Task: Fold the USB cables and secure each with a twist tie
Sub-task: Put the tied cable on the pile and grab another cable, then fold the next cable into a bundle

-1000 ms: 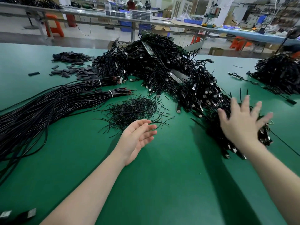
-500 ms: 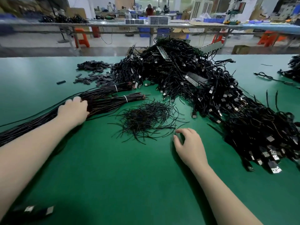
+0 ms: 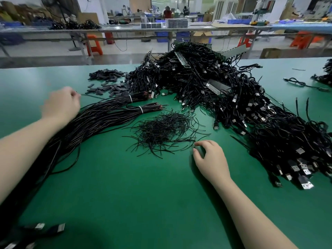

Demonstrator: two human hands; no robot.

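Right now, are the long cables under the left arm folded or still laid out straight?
Straight: the long cables run unfolded across the green table, bound by white ties near their ends.

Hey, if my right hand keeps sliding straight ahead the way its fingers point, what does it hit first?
Most likely the loose pile of thin black twist ties: your right hand has its curled fingertips pointing up-left at the pile's near edge, though whether they are touching a tie is unclear.

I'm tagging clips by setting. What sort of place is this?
Most likely a cable assembly workshop or factory floor. A big pile of USB cables covers the green table, loose twist ties lie heaped beside it, and more long workbenches with blue bins stand behind.
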